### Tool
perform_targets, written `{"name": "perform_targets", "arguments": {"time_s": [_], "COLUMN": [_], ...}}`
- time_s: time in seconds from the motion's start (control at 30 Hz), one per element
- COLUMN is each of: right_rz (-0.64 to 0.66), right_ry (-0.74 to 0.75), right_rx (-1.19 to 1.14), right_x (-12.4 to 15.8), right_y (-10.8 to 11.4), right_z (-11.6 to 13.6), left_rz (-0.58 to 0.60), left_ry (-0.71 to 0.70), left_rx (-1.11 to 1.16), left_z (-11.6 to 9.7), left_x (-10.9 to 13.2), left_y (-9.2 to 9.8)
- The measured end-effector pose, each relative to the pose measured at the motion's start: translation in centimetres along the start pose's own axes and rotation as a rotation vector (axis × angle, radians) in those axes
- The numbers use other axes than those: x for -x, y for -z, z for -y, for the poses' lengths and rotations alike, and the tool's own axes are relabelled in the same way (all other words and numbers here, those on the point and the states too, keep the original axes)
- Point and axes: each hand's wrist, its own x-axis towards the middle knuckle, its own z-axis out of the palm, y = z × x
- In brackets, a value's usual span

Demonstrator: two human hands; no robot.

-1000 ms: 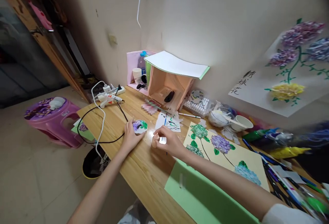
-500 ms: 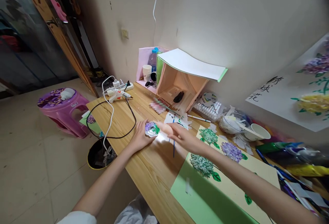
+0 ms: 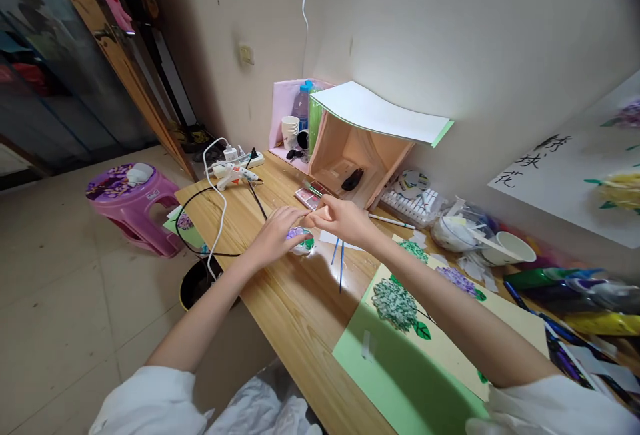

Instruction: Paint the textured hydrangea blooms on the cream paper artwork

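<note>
My left hand [image 3: 277,234] hovers over the table with its fingers stretched out and the thumb apart. Below it lies a small palette [image 3: 303,246] with purple and green paint, partly covered by the hand. My right hand [image 3: 341,220] is closed, its fingertips meeting those of the left; whatever it may hold is hidden. Two thin blue sticks [image 3: 341,268], perhaps brush handles, lie below the right hand on white paper [image 3: 327,237]. Under my right forearm is a sheet with a green painted flower [image 3: 394,305] and a purple flower [image 3: 456,280].
Behind my hands stands an open-fronted box [image 3: 350,155] with a black mouse inside. A hot glue gun [image 3: 235,175] and cables lie at the left end. A paper cup [image 3: 510,248], bagged material and paint bottles [image 3: 555,285] line the right. A pink stool [image 3: 133,205] stands on the floor.
My left hand has left the palette's edge and risen over it. My right hand has moved up beside it, so their fingertips meet. The view has shifted slightly.
</note>
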Motion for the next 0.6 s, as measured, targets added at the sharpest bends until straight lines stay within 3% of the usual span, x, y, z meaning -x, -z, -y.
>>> {"name": "perform_targets", "arguments": {"time_s": [0.27,0.6], "right_rz": [-0.091,-0.024], "right_ry": [-0.026,0.008], "right_rx": [0.049,0.083], "right_x": [-3.4,-4.9], "right_y": [-2.4,-4.4], "right_z": [0.9,-0.4], "left_rz": [-0.049,-0.038], "left_ry": [0.049,0.165], "left_rx": [0.101,0.184], "left_z": [2.7,5.0], "left_x": [-3.3,-3.5], "left_y": [-0.6,-3.4]}}
